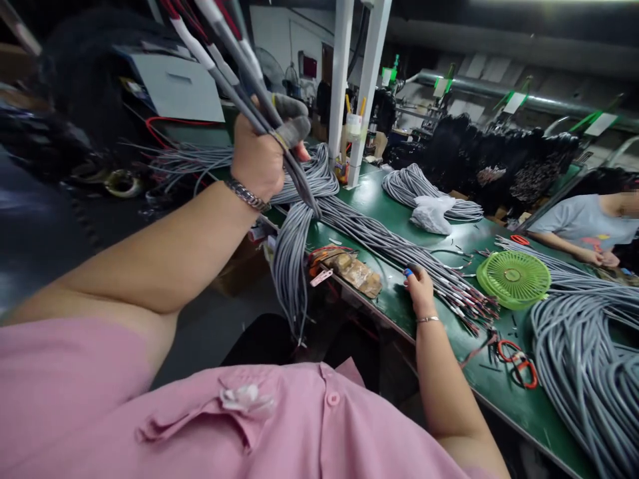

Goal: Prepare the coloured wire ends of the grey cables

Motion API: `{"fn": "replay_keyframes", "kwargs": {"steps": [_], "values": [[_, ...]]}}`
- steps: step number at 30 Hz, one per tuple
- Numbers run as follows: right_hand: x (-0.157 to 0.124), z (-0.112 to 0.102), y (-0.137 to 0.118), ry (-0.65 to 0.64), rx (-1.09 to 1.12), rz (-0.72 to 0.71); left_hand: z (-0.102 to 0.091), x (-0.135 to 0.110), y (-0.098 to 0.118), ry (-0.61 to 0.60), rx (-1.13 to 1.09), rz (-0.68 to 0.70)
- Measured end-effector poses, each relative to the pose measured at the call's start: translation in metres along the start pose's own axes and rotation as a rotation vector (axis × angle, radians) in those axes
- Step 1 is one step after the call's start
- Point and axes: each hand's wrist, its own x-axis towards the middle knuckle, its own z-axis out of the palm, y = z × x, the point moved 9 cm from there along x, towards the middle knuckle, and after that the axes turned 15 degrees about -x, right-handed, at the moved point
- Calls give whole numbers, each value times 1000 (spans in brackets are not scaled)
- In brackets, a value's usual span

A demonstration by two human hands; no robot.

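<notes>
- Several cables (302,183) are passing through the closed left hand (264,146).
- Right hand (421,293), grip indiscernible, is reaching over the surface's (364,193) near edge, beside a bundle (379,233).

Bundle of gray cables (262,96), white-sleeved near the top, raised aslant; similar long cables (379,231) lie across the green tabletop (394,293).
</notes>
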Motion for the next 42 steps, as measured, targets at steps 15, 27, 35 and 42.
{"fn": "replay_keyframes", "kwargs": {"steps": [15,27,35,42], "values": [[-1,18,-13,-18,-515,-246,-86,-259,-74,-830,-159,-984],[-27,10,-46,68,-519,-295,-95,-289,-132,-470,-275,-1120],[-165,95,-162,-268,-124,-488,-53,-284,-119,-444,-142,-1058],[-187,125,-206,-354,-243,-675,-30,-276,-102,-692,-195,-843]]}}
